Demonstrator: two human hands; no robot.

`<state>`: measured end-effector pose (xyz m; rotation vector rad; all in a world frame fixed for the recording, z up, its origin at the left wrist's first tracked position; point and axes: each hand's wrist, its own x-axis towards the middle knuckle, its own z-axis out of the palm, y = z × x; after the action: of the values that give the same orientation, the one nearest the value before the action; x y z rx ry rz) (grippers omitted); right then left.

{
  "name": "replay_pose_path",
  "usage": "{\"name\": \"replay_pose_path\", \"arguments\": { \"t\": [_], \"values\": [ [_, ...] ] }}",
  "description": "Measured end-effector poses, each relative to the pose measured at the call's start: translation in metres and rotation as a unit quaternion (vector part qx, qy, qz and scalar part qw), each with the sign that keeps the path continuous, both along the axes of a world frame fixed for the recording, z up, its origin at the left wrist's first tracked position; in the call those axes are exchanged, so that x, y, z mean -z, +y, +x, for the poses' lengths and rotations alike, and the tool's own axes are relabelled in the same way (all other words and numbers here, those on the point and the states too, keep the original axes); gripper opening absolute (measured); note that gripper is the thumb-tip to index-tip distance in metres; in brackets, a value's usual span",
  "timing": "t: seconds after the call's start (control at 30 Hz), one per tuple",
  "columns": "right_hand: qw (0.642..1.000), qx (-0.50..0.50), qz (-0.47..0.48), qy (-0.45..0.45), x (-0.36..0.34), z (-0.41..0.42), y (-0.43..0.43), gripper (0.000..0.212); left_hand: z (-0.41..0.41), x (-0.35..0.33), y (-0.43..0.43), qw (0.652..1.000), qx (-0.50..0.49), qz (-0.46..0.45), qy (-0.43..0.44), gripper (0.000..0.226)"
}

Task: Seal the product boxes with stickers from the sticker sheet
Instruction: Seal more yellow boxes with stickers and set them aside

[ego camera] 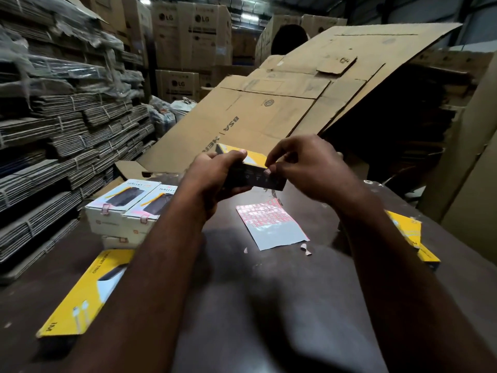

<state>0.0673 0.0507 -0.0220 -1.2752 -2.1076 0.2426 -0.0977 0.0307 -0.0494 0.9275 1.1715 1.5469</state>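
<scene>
So the left hand (215, 175) is gripping the small black-and-yellow cardboard product box (252, 180) up in the air above the dark brown table (269, 305), with the thumb lying over the top and the fingers curling underneath. The right hand (304, 168) is pinching in tight at the box's near end. Thumb and forefinger are closing on a tiny pink sticker (267, 172) that's sitting right at the top edge of the dark side. Can't tell if it's fully stuck down.

Handling-wise, I'm guessing that box is light and fairly stiff, but it's thin card, so squeezing the middle hard is probably going to dent it. Holding it across the body away from the flap end, like the left hand is doing, is looking like the sane spot. The sticker is the fiddly bit: flimsy, tacky, wanting to curl onto a fingertip. I'd be taking it by one corner and rubbing it down over the fold.

The silver-and-pink sticker sheet (271, 224) is lying flat on the table just below the hands, and its lower part is looking peeled bare. Two white product boxes (126, 211) are sitting on a stack at the left with pink stickers on their edges. A flat yellow box (86, 292) is lying at the near left.
</scene>
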Motion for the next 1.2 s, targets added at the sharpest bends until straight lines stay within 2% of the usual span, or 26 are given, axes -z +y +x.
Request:
{"name": "replay_pose_path", "arguments": {
  "t": [0.2, 0.73, 1.2],
  "values": [
    [0.999, -0.027, 0.013, -0.042, -0.004, -0.001, -0.01, 0.012, -0.002, -0.002, -0.008, 0.999, 0.029, -0.016, -0.006, 0.017],
    [0.997, -0.032, 0.021, -0.062, -0.005, 0.002, -0.012, 0.011, 0.009, 0.001, -0.011, 0.998, 0.048, -0.027, 0.04, 0.021],
    [0.998, -0.026, 0.007, -0.057, -0.004, 0.002, -0.011, 0.011, 0.011, 0.001, -0.011, 0.998, 0.054, -0.029, 0.035, 0.021]
  ]
}}
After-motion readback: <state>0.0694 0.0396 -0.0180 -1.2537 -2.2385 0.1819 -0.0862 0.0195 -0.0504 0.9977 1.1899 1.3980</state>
